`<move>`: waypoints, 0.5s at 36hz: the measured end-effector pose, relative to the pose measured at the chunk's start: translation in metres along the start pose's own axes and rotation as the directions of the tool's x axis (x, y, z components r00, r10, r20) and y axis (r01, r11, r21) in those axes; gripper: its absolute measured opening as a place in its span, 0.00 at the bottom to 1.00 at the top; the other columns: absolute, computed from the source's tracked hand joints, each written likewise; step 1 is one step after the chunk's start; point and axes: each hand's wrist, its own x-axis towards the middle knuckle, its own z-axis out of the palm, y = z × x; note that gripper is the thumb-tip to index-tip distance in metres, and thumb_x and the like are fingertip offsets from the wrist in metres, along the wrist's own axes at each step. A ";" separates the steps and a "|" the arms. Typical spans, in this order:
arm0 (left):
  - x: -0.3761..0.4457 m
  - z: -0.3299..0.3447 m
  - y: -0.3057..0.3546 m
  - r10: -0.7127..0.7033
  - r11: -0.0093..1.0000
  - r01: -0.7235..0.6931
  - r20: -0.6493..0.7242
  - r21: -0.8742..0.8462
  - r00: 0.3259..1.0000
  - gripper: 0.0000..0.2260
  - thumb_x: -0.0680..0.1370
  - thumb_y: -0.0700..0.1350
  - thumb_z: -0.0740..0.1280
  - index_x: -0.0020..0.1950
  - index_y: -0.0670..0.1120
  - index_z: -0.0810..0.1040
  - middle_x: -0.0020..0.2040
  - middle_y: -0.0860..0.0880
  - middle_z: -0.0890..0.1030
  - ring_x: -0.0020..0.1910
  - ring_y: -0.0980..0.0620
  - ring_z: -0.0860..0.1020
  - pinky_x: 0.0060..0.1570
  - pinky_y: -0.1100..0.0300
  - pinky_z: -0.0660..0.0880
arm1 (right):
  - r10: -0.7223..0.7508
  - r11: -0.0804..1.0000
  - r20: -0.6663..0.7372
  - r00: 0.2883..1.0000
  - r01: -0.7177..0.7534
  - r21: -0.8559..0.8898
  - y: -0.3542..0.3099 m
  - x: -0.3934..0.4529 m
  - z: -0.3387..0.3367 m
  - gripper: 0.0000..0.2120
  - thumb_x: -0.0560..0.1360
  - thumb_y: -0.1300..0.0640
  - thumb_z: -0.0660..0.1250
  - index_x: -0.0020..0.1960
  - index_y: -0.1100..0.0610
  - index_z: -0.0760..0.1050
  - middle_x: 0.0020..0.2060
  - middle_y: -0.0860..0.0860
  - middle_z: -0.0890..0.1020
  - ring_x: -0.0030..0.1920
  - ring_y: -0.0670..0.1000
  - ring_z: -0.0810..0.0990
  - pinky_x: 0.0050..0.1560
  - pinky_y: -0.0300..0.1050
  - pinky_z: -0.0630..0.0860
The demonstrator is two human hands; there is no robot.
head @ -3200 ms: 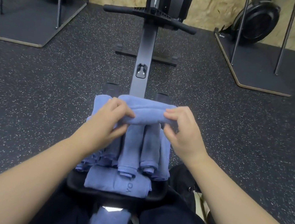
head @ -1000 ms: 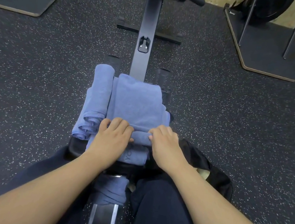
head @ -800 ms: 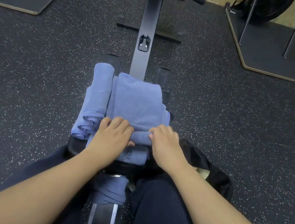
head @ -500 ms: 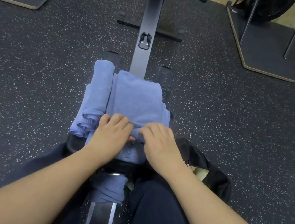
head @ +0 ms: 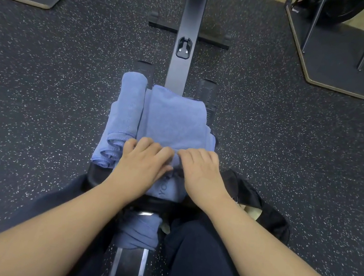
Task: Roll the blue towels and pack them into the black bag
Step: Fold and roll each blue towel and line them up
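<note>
A blue towel (head: 174, 118) lies flat on top of a pile on the rowing machine seat (head: 94, 170). Both hands press on its near edge, which is curled into a small roll. My left hand (head: 143, 167) and my right hand (head: 199, 174) sit side by side with fingers bent over that roll. To the left lie rolled blue towels (head: 126, 112), stacked. A folded blue towel (head: 165, 188) shows under my hands. Another blue towel (head: 137, 231) lies on the rail between my legs. The black bag (head: 267, 217) stands open on the floor at my right, partly hidden by my right arm.
The rower's rail (head: 186, 35) runs forward from the seat, with foot pedals (head: 205, 90) on each side. Dark speckled rubber floor (head: 43, 98) surrounds it. Raised platforms with metal posts (head: 338, 53) stand at the far right and far left.
Earlier I held the towel up by its top edge; it now lies flat on the pile. Over the last second my hands have rolled its near edge slightly forward and moved closer together.
</note>
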 end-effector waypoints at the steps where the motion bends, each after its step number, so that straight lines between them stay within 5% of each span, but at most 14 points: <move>1: -0.001 0.001 0.000 0.010 1.000 -0.010 0.021 0.011 1.000 0.11 0.72 0.56 0.65 0.45 0.48 0.76 0.40 0.51 0.77 0.43 0.44 0.75 0.43 0.51 0.61 | 0.005 1.000 0.002 1.000 -0.005 -0.005 0.000 0.001 0.001 0.16 0.67 0.60 0.54 0.47 0.56 0.78 0.37 0.49 0.77 0.38 0.55 0.77 0.43 0.46 0.59; 6: 0.000 0.000 0.002 -0.052 0.999 0.050 0.094 0.020 0.994 0.24 0.58 0.52 0.80 0.49 0.48 0.77 0.50 0.46 0.76 0.48 0.43 0.74 0.45 0.51 0.61 | 0.031 1.000 -0.028 0.999 -0.031 0.004 -0.002 0.003 0.003 0.16 0.67 0.60 0.54 0.48 0.55 0.77 0.37 0.49 0.76 0.39 0.55 0.76 0.45 0.47 0.59; 12: 0.001 0.002 0.003 -0.058 0.991 0.061 -0.032 0.120 0.998 0.09 0.69 0.41 0.65 0.48 0.48 0.77 0.49 0.46 0.76 0.46 0.43 0.75 0.45 0.52 0.61 | 0.036 0.999 -0.069 0.997 -0.038 -0.023 -0.002 0.003 0.006 0.12 0.70 0.60 0.57 0.47 0.54 0.77 0.40 0.49 0.76 0.45 0.53 0.71 0.47 0.47 0.60; 18: 0.001 0.008 -0.001 -0.040 0.991 0.050 -0.082 0.128 0.996 0.08 0.69 0.41 0.70 0.47 0.47 0.78 0.49 0.47 0.77 0.49 0.44 0.74 0.46 0.52 0.62 | 0.031 0.999 -0.219 0.975 -0.023 0.040 0.000 0.003 0.004 0.10 0.69 0.55 0.62 0.49 0.56 0.75 0.45 0.52 0.78 0.48 0.53 0.69 0.47 0.47 0.62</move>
